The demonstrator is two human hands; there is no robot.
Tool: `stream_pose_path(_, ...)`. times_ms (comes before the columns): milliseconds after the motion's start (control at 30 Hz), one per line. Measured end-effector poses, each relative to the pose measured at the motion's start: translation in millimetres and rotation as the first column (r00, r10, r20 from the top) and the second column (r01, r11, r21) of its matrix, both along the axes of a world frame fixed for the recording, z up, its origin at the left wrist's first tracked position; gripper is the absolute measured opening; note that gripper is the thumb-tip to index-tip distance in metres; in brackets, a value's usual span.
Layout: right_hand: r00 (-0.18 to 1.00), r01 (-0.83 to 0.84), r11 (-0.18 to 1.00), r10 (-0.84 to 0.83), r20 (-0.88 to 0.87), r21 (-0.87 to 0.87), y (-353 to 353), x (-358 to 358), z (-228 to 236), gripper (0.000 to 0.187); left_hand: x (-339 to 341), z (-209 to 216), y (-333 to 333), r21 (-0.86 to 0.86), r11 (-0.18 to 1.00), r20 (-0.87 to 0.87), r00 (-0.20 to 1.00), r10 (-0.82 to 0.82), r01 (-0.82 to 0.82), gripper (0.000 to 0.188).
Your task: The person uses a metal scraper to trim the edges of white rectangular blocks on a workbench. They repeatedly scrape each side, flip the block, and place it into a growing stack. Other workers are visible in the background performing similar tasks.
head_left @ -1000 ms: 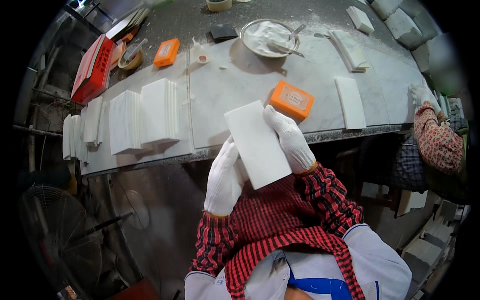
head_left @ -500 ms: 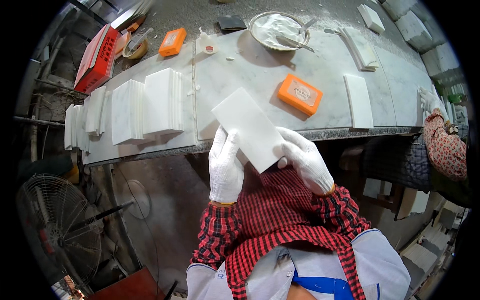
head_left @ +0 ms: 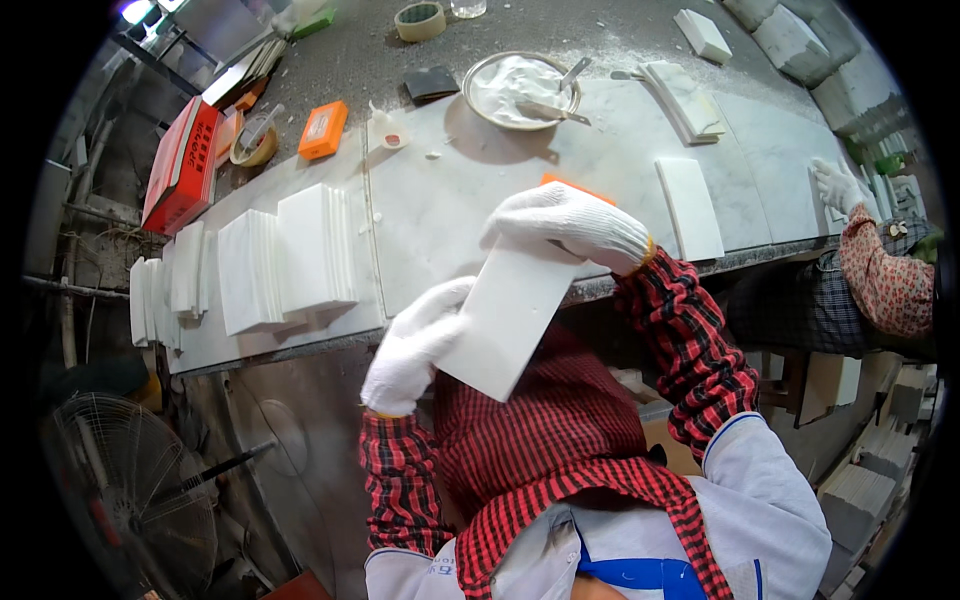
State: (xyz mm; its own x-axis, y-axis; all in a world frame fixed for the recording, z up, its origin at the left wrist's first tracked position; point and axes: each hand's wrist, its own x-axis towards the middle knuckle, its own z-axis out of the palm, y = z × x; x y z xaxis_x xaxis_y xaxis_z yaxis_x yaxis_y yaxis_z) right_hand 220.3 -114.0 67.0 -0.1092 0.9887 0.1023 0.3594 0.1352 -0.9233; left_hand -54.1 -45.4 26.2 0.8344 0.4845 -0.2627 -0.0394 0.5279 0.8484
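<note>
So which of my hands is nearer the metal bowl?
Right. Your right hand is on the near side of the metal bowl; your left hand is farther back and to the left.

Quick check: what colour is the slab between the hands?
White; the slab shows best in the head view.

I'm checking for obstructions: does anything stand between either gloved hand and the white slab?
Nothing visible does: the left hand holds the white slab by its left edge, and the right hand lies over its far end.

On your table (head_left: 615,130), a bowl (head_left: 488,118) sits beyond your held tile (head_left: 515,310); stacked slabs (head_left: 314,250) stand left, one slab (head_left: 690,208) lies right.
</note>
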Motion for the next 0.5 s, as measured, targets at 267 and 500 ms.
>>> stream_pose_path(267, 0.642, 0.426, 0.834, -0.552, 0.533, 0.351, -41, 23, -41, 0.054, 25, -19, -21, 0.099, 0.969, -0.041, 0.972, 0.230, -0.225, 0.059)
stream_pose_path(500, 0.259, 0.605, 0.688, -0.647, 0.717, 0.402, -57, 37, -30, 0.059, 38, -15, -14, 0.017, 0.972, 0.010, 0.972, 0.235, -0.235, 0.073)
